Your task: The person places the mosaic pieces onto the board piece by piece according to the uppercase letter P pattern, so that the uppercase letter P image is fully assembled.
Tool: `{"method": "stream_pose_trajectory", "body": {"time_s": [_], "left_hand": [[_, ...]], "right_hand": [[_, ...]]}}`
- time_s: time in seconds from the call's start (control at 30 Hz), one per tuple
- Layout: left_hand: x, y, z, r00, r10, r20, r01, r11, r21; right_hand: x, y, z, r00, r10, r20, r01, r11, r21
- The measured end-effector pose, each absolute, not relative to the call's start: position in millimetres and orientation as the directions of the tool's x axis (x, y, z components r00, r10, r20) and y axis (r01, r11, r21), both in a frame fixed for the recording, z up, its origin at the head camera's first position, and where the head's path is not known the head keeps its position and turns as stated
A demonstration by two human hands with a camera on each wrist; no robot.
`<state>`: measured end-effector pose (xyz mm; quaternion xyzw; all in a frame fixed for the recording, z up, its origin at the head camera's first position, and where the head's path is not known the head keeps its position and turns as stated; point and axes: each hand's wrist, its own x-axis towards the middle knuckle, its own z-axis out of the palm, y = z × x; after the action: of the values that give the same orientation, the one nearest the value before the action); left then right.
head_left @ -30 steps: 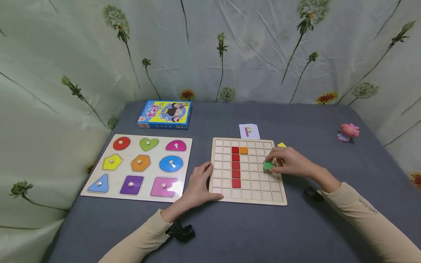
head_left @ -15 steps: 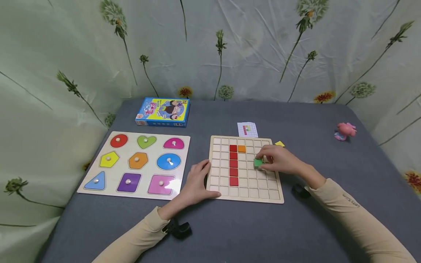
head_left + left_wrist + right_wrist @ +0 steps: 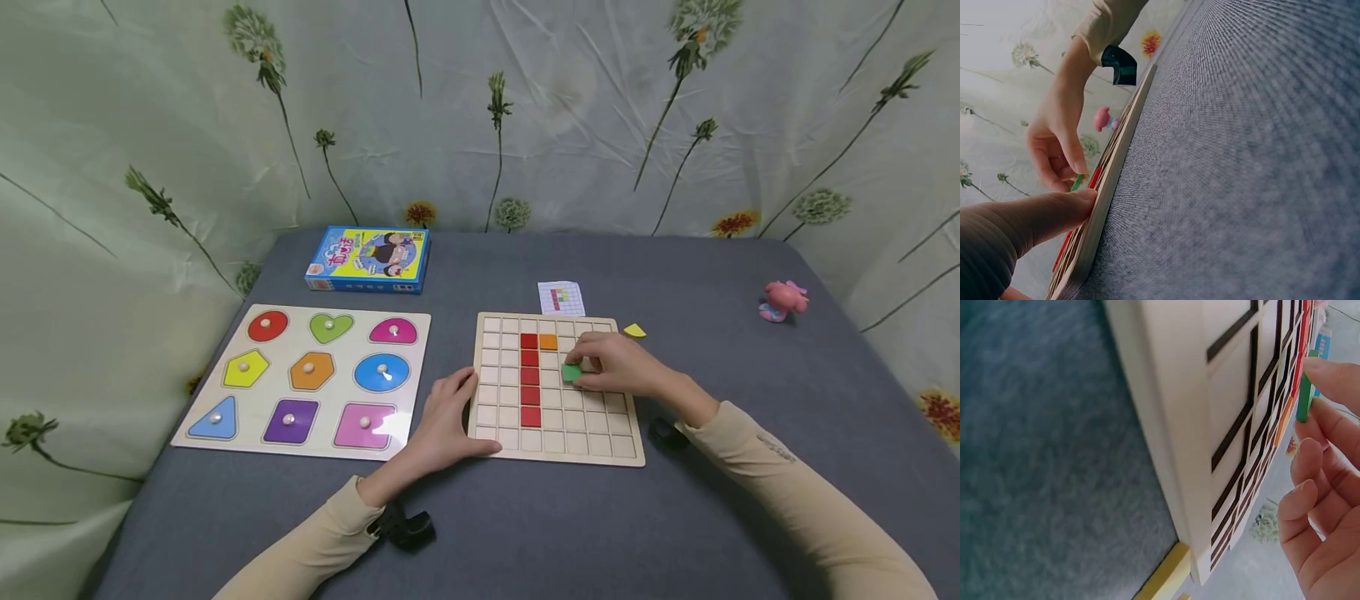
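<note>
A wooden grid board (image 3: 555, 446) lies on the grey table, with a column of red tiles (image 3: 529, 379) and one orange tile (image 3: 548, 342) set in it. My right hand (image 3: 609, 365) pinches a green square tile (image 3: 572, 372) just above the board, right of the red column; the green tile (image 3: 1304, 394) shows edge-on in the right wrist view. My left hand (image 3: 442, 417) rests flat against the board's left edge, its fingers (image 3: 1054, 212) pressing the board's rim (image 3: 1110, 187).
A shape puzzle board (image 3: 300, 375) with knobbed coloured pieces lies at the left. A blue game box (image 3: 367, 260) sits behind it. A pattern card (image 3: 561, 297) and a yellow tile (image 3: 634, 331) lie by the grid's far edge. A pink toy (image 3: 782, 300) stands far right.
My right hand has carried the green tile leftward across the grid, toward the red column. The left hand has stayed on the board's edge.
</note>
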<state>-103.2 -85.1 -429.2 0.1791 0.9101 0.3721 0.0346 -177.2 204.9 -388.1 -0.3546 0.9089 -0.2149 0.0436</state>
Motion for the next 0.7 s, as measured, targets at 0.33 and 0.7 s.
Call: {"method": "stream_pose_trajectory", "body": {"time_s": [0.33, 0.7], "left_hand": [[-102, -85, -428, -0.933, 0.351, 0.077, 0.303, 0.655, 0.693], [-102, -86, -429, -0.933, 0.352, 0.077, 0.305, 0.655, 0.691]], "right_hand": [[-178, 197, -388, -0.754, -0.657, 0.010, -0.595, 0.675, -0.437], [-176, 186, -388, -0.746, -0.666, 0.002, -0.605, 0.676, -0.421]]}}
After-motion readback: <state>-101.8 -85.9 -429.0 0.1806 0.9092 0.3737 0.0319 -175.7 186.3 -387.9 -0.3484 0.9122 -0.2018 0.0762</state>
